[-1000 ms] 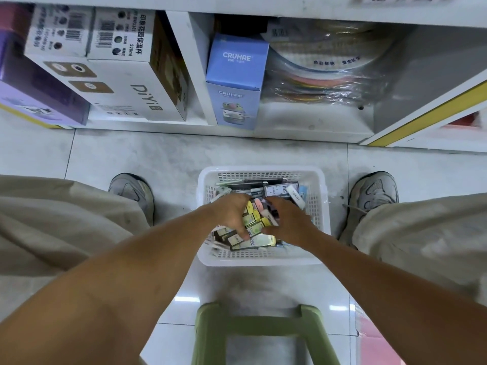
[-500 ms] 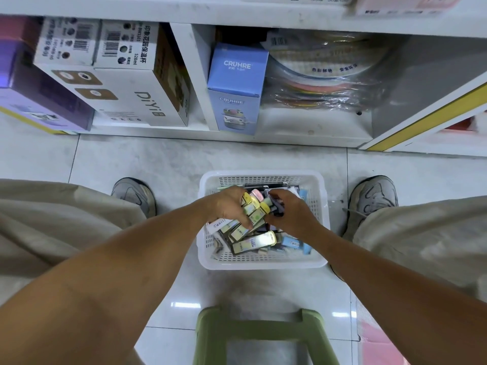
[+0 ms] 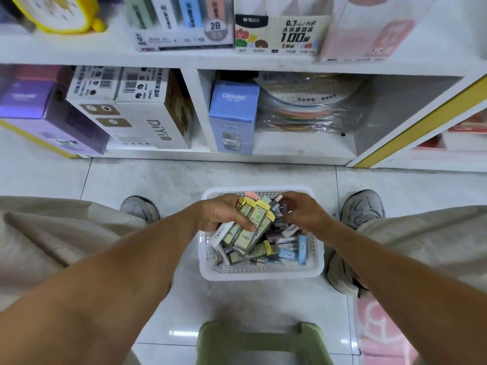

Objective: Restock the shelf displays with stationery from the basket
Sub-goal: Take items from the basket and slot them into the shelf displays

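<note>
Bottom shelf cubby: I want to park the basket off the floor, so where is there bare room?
Bare white shelf board lies right of the blue CRUHRE carton, before the wrapped coloured discs. The left cubby is crowded with the white DiYi carton and purple box.

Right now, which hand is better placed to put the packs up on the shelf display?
Left. The left hand already grips a bundle of packs above the basket; the right hand pinches only one small item.

pale glossy tiled floor (image 3: 137, 180), white shelving (image 3: 168, 61) with yellow trim, green stool (image 3: 261, 341) below.
</note>
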`<state>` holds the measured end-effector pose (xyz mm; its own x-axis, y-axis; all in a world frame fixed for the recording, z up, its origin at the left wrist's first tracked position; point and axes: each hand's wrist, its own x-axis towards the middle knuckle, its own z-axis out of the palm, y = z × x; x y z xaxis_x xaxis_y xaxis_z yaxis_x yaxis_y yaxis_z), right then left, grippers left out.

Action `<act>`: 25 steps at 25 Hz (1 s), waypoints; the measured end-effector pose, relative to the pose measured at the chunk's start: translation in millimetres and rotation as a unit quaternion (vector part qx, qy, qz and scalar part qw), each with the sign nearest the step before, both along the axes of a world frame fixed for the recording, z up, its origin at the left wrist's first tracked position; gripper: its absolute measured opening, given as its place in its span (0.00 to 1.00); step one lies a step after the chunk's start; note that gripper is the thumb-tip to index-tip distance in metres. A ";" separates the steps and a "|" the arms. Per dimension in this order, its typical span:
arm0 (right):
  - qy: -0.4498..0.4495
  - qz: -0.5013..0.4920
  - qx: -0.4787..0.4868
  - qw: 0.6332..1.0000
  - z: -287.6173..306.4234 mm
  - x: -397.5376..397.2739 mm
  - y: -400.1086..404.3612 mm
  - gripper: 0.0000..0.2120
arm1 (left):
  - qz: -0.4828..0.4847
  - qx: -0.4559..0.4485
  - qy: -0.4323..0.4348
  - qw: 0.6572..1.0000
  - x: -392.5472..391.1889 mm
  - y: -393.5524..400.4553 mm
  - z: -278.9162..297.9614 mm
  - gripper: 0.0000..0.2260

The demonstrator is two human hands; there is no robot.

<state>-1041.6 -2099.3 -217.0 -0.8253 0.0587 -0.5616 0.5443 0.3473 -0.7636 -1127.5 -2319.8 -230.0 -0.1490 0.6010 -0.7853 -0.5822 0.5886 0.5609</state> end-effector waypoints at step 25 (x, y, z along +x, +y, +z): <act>0.086 -0.128 -0.246 0.957 299.2 -71.9 8.5 0.08 | 0.166 0.134 0.098 0.972 -31.0 23.2 307.1 0.11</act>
<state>-1113.5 -2090.8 82.2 -0.9020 0.0340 -0.4303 0.4151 -0.2052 -0.8864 -1158.4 -2296.6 77.1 -0.5005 0.6735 -0.5441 -0.5814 0.2042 0.7876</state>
